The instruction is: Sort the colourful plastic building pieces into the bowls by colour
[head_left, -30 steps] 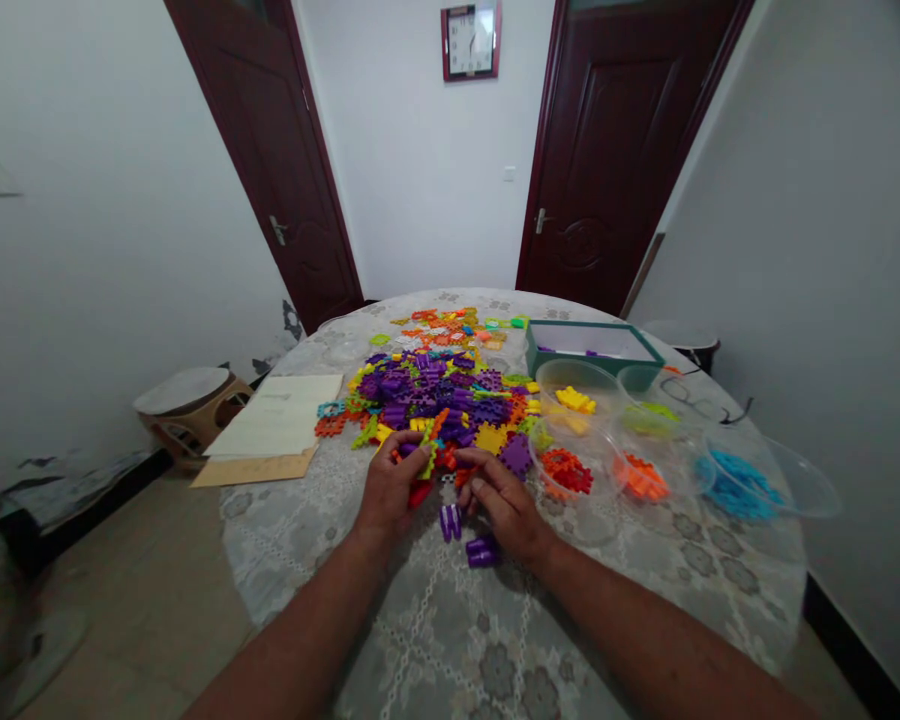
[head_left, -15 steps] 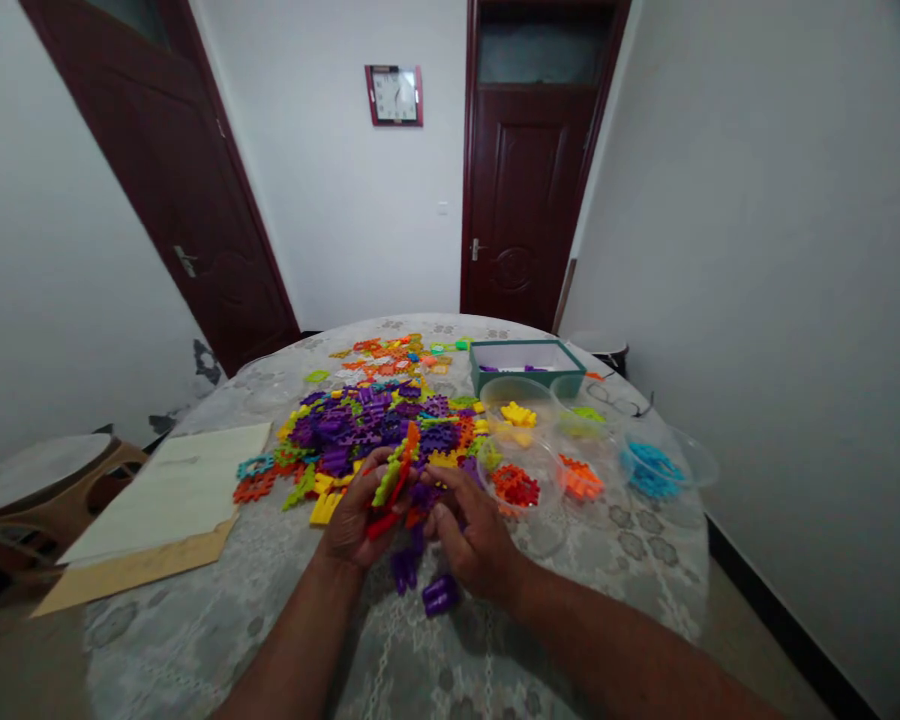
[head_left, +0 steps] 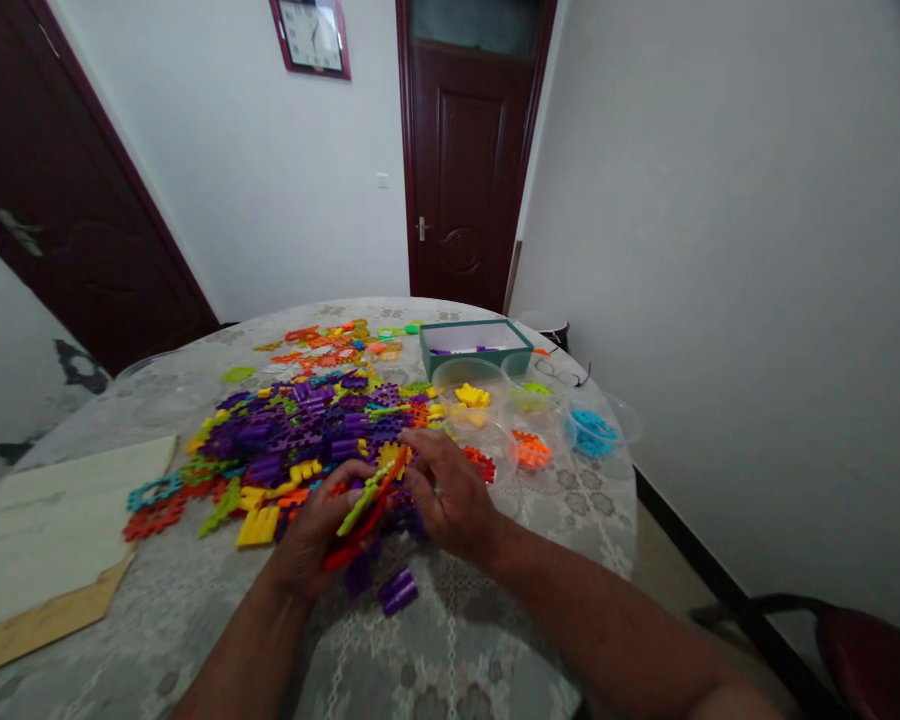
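My left hand (head_left: 311, 535) is closed around a few flat toothed plastic building pieces: a lime-green piece (head_left: 364, 502) and a red piece (head_left: 354, 545). An orange piece (head_left: 399, 466) sticks out at their upper end. The fingers of my right hand (head_left: 450, 490) are bent in and meet that orange end. Just beyond both hands spreads a heap of mostly purple toothed pieces (head_left: 296, 425). Below the hands, a purple double-tube piece (head_left: 398, 592) lies on the patterned tablecloth (head_left: 450, 640), with another purple piece (head_left: 358, 577) beside it, partly hidden.
Clear tubs hold yellow pieces (head_left: 472, 396), orange pieces (head_left: 531, 450) and blue pieces (head_left: 592, 432) on the right. Behind them stands a green-rimmed box (head_left: 476, 363). Orange flat pieces (head_left: 330, 345) are scattered farther back. Paper sheets (head_left: 67, 530) lie at left; glasses (head_left: 562, 374) rest far right.
The view has swung right and slightly down, so everything sits farther left. My right fingers have come up to the orange end of the pieces in my left hand.
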A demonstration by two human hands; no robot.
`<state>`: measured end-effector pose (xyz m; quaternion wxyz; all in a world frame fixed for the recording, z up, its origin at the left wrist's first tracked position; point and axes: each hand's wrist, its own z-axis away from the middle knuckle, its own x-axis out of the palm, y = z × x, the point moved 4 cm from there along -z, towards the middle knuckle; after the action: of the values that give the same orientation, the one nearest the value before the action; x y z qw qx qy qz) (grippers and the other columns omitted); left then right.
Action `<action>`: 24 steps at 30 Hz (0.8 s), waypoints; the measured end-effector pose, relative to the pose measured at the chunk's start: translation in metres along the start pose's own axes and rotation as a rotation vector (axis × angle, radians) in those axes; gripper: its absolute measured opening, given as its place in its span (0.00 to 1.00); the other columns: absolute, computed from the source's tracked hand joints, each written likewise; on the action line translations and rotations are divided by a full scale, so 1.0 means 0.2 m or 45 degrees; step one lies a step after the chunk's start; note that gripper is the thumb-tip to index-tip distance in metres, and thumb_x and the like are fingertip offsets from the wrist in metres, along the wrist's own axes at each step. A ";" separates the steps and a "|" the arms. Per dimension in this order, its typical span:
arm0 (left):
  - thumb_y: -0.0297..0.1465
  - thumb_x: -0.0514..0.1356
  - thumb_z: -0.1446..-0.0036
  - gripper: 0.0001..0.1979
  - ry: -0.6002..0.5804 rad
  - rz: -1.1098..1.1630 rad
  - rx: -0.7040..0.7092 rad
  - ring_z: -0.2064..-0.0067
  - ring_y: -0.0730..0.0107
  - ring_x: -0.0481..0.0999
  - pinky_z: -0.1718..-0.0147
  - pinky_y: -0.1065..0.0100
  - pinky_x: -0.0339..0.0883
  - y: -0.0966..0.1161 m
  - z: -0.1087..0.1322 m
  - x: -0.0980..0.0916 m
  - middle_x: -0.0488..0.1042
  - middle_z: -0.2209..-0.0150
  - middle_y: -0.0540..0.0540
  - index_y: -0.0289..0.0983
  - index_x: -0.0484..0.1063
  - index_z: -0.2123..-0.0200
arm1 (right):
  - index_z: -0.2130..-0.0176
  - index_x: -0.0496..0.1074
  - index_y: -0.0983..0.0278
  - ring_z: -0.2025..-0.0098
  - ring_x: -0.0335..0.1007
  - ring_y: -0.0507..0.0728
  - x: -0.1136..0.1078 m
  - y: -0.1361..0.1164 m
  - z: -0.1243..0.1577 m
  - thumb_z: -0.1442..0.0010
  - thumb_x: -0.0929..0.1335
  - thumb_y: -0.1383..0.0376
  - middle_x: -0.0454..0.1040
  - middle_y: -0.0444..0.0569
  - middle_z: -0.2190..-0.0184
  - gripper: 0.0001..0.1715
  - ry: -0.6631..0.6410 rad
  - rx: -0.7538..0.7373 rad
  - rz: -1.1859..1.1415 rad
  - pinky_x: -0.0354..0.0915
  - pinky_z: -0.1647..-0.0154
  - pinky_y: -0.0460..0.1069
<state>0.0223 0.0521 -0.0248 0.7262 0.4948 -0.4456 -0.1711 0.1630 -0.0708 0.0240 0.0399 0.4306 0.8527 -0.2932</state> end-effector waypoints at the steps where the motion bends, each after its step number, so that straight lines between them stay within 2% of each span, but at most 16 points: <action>1: 0.39 0.76 0.50 0.23 -0.008 -0.007 0.008 0.73 0.68 0.79 0.80 0.74 0.71 0.00 0.00 0.00 0.80 0.68 0.47 0.39 0.72 0.56 | 0.31 0.64 0.54 0.44 0.74 0.59 0.00 0.00 0.00 0.28 0.65 0.71 0.73 0.55 0.43 0.30 -0.011 -0.031 -0.003 0.74 0.41 0.57; 3: 0.39 0.76 0.50 0.22 -0.012 -0.005 0.021 0.74 0.69 0.78 0.80 0.74 0.70 0.01 0.00 0.01 0.79 0.69 0.47 0.39 0.73 0.57 | 0.34 0.67 0.54 0.43 0.73 0.59 0.01 -0.01 0.00 0.28 0.65 0.71 0.74 0.54 0.46 0.26 -0.026 -0.069 -0.017 0.74 0.41 0.57; 8: 0.35 0.77 0.53 0.22 0.047 0.055 -0.008 0.70 0.66 0.81 0.75 0.71 0.77 0.03 0.00 0.00 0.80 0.67 0.48 0.39 0.73 0.58 | 0.41 0.72 0.56 0.49 0.75 0.57 0.00 -0.02 -0.01 0.27 0.65 0.70 0.75 0.52 0.52 0.18 0.032 -0.042 -0.050 0.75 0.47 0.54; 10: 0.34 0.78 0.55 0.23 0.087 0.099 -0.020 0.68 0.64 0.83 0.72 0.70 0.79 0.03 -0.01 -0.01 0.81 0.65 0.47 0.39 0.73 0.58 | 0.44 0.74 0.57 0.51 0.75 0.56 -0.02 -0.02 -0.03 0.27 0.65 0.70 0.75 0.51 0.54 0.16 0.083 -0.015 -0.049 0.75 0.50 0.53; 12: 0.33 0.78 0.57 0.24 0.120 0.149 -0.017 0.67 0.63 0.83 0.74 0.71 0.78 0.03 -0.01 -0.02 0.81 0.64 0.46 0.39 0.73 0.57 | 0.47 0.75 0.57 0.53 0.75 0.56 -0.08 -0.02 -0.06 0.28 0.66 0.70 0.76 0.50 0.56 0.14 0.148 0.014 -0.033 0.74 0.51 0.52; 15: 0.32 0.77 0.56 0.23 0.157 0.216 0.041 0.67 0.63 0.83 0.79 0.74 0.74 0.05 -0.01 -0.03 0.81 0.64 0.46 0.39 0.74 0.57 | 0.50 0.77 0.58 0.55 0.75 0.57 -0.24 0.04 -0.11 0.30 0.67 0.68 0.77 0.49 0.58 0.11 0.262 0.131 0.060 0.73 0.53 0.53; 18: 0.31 0.75 0.53 0.20 0.170 0.250 0.101 0.67 0.62 0.83 0.80 0.74 0.73 0.07 -0.01 -0.02 0.80 0.65 0.46 0.39 0.75 0.58 | 0.54 0.79 0.60 0.57 0.76 0.57 -0.48 0.17 -0.14 0.31 0.67 0.64 0.79 0.49 0.59 0.10 0.394 0.329 0.234 0.72 0.54 0.53; 21: 0.30 0.74 0.52 0.18 0.179 0.267 0.134 0.67 0.62 0.82 0.80 0.73 0.73 0.07 -0.02 -0.02 0.79 0.67 0.46 0.38 0.75 0.58 | 0.55 0.81 0.63 0.59 0.76 0.59 -0.70 0.31 -0.14 0.33 0.68 0.60 0.81 0.51 0.60 0.13 0.482 0.513 0.411 0.71 0.55 0.54; 24: 0.30 0.75 0.53 0.18 0.194 0.282 0.141 0.67 0.62 0.82 0.80 0.72 0.73 0.06 -0.03 -0.04 0.79 0.67 0.45 0.37 0.76 0.58 | 0.54 0.81 0.64 0.61 0.77 0.60 -0.85 0.43 -0.12 0.36 0.68 0.58 0.82 0.53 0.60 0.17 0.517 0.669 0.544 0.71 0.54 0.55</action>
<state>0.0217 0.0663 -0.0182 0.7440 0.4934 -0.4498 -0.0269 0.3384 -0.1398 0.0578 -0.1810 0.6431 0.6303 -0.3954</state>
